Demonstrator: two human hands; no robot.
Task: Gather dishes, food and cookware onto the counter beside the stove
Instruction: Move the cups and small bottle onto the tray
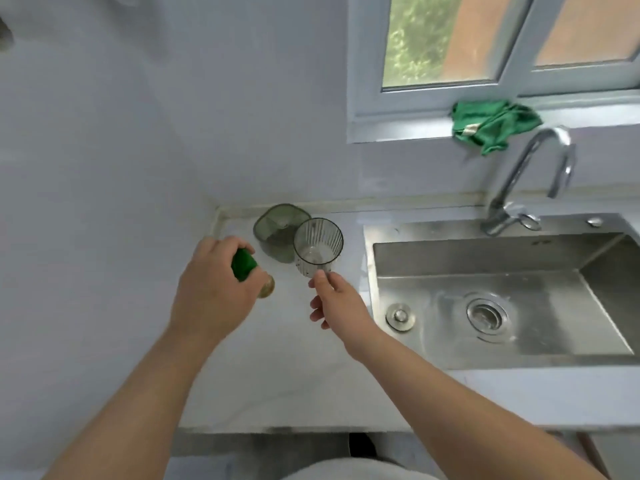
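A person's left hand (214, 289) wraps around a green-capped bottle (244, 266) while the right hand (337, 303) pinches the base of a ribbed clear glass (318, 245), both at the back of the white counter (277, 375) — the gathering appears barely begun, with no food or cookware in sight. No stove shows, so whether this is the destination counter cannot be told. A green-tinted square cup (277, 233) crowds just behind the glass, and a steel sink (485, 306), its faucet (533, 174) and a green cloth (491, 124) on the sill lie to the right.
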